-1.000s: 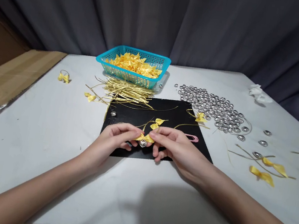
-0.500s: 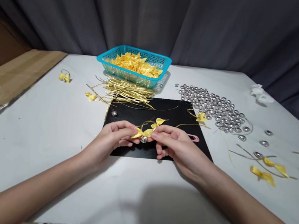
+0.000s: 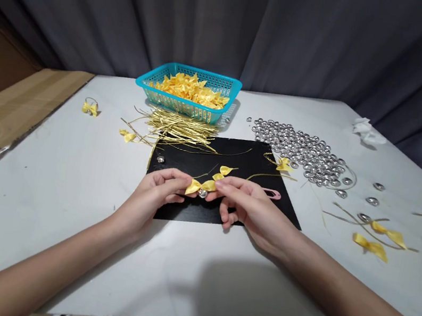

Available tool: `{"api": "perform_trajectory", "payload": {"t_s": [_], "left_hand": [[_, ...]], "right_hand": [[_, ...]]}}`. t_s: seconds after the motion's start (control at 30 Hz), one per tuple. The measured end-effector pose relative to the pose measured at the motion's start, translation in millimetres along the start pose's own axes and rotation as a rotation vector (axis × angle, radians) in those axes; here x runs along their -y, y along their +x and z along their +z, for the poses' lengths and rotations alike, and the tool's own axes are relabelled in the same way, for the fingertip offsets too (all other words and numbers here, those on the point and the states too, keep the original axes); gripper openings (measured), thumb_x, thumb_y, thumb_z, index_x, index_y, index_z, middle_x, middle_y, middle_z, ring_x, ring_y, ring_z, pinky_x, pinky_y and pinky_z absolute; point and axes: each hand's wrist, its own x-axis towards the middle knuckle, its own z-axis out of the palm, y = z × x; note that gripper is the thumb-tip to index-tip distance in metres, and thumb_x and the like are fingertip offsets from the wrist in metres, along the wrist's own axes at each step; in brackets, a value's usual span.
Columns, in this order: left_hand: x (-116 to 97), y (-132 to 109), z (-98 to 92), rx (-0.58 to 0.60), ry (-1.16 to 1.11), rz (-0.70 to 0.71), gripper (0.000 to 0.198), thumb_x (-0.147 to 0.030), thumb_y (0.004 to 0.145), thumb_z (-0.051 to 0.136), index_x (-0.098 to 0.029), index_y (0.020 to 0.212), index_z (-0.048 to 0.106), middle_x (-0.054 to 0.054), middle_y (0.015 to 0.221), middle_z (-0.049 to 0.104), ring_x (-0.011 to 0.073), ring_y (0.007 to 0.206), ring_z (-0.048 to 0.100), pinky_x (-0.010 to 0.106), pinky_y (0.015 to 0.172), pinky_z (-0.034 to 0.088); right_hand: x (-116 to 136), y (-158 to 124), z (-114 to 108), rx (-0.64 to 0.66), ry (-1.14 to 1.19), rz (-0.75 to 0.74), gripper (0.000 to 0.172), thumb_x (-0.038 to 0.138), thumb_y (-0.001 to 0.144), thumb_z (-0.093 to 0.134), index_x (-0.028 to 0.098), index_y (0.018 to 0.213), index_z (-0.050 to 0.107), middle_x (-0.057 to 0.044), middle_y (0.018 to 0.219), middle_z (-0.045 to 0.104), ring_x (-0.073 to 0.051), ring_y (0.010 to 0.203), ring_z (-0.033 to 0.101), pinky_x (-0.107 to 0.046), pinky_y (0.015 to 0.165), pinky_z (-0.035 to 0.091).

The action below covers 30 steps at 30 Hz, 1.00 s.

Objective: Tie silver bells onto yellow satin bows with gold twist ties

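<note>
Left hand (image 3: 156,193) and right hand (image 3: 248,207) pinch 1 yellow ribbon bow (image 3: 200,185) above the black mat (image 3: 194,158); its silver bell (image 3: 202,194) may drop if either pinch loosens.

Two hands (image 3: 154,192) (image 3: 247,207), one held bow (image 3: 200,185), one basket (image 3: 181,105), one mat (image 3: 190,157), one clip (image 3: 272,193).

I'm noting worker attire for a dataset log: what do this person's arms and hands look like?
The left hand and right hand are bare: no gloves, no visible rings. The left forearm and right forearm are uncovered to the picture's edge: no sleeves, watch or bracelet in view.
</note>
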Motion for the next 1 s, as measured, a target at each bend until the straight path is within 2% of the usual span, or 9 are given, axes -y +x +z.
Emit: {"api": "perform_trajectory", "payload": {"t_s": [0.17, 0.33, 0.47, 0.57, 0.73, 0.87, 1.0], "left_hand": [[0.4, 0.7, -0.2, 0.001, -0.007, -0.011, 0.012, -0.026, 0.072, 0.070, -0.015, 0.072, 0.065, -0.001, 0.072, 0.069, 0.0077, 0.069, 0.060, 0.017, 0.065, 0.043], [-1.2, 1.8, 0.9, 0.062, 0.003, -0.060, 0.016, -0.020, 0.069, 0.071, -0.017, 0.084, 0.066, -0.003, 0.067, 0.067, 0.0065, 0.063, 0.059, 0.017, 0.064, 0.044], [-1.2, 1.2, 0.3, 0.082, 0.034, -0.034, 0.015, -0.020, 0.071, 0.070, -0.018, 0.085, 0.066, -0.003, 0.066, 0.067, 0.0061, 0.064, 0.059, 0.016, 0.064, 0.044], [-1.0, 0.1, 0.4, 0.103, 0.077, -0.002, 0.013, -0.019, 0.071, 0.069, -0.017, 0.084, 0.067, -0.002, 0.068, 0.068, 0.0066, 0.064, 0.059, 0.015, 0.063, 0.044], [-3.6, -2.2, 5.2, 0.132, 0.200, 0.036, 0.017, -0.022, 0.072, 0.067, -0.016, 0.087, 0.069, 0.000, 0.069, 0.068, 0.0097, 0.064, 0.059, 0.019, 0.062, 0.045], [-2.5, -1.8, 7.0, 0.167, 0.322, 0.092, 0.016, -0.027, 0.073, 0.067, -0.017, 0.085, 0.070, -0.001, 0.063, 0.065, 0.0096, 0.058, 0.055, 0.020, 0.057, 0.042], [-0.8, -0.3, 5.3, 0.147, 0.317, 0.108, 0.012, -0.027, 0.073, 0.067, -0.016, 0.077, 0.069, 0.001, 0.063, 0.066, 0.0105, 0.057, 0.055, 0.021, 0.056, 0.041]], "right_hand": [[-3.9, 2.4, -1.4, -0.039, -0.003, -0.046, 0.021, 0.028, 0.070, 0.072, 0.013, 0.080, 0.061, 0.000, 0.071, 0.064, -0.001, 0.041, 0.047, -0.014, 0.039, 0.044], [-5.5, 2.9, -1.4, -0.113, 0.028, -0.079, 0.025, 0.022, 0.066, 0.075, 0.015, 0.085, 0.061, 0.005, 0.065, 0.059, 0.000, 0.037, 0.043, -0.013, 0.035, 0.040], [-4.1, 1.2, -0.3, -0.079, 0.041, -0.046, 0.028, 0.029, 0.068, 0.074, 0.016, 0.088, 0.060, 0.007, 0.057, 0.054, -0.002, 0.037, 0.041, -0.016, 0.037, 0.043], [-4.2, 1.3, 0.7, -0.073, 0.025, -0.043, 0.029, 0.034, 0.065, 0.076, 0.016, 0.082, 0.060, 0.008, 0.050, 0.050, -0.003, 0.038, 0.041, -0.016, 0.038, 0.043], [-6.5, 3.4, -0.2, -0.133, -0.007, -0.097, 0.029, 0.032, 0.059, 0.080, 0.014, 0.076, 0.065, 0.003, 0.062, 0.058, -0.001, 0.042, 0.043, -0.013, 0.036, 0.037], [-7.6, 2.9, -0.8, -0.093, -0.036, -0.102, 0.029, 0.031, 0.059, 0.080, 0.014, 0.080, 0.069, 0.000, 0.068, 0.062, -0.004, 0.051, 0.050, -0.013, 0.040, 0.039], [-8.0, 1.3, 0.9, -0.099, -0.062, -0.104, 0.032, 0.031, 0.060, 0.079, 0.015, 0.084, 0.065, -0.002, 0.071, 0.064, -0.006, 0.055, 0.054, -0.014, 0.041, 0.041]]}}
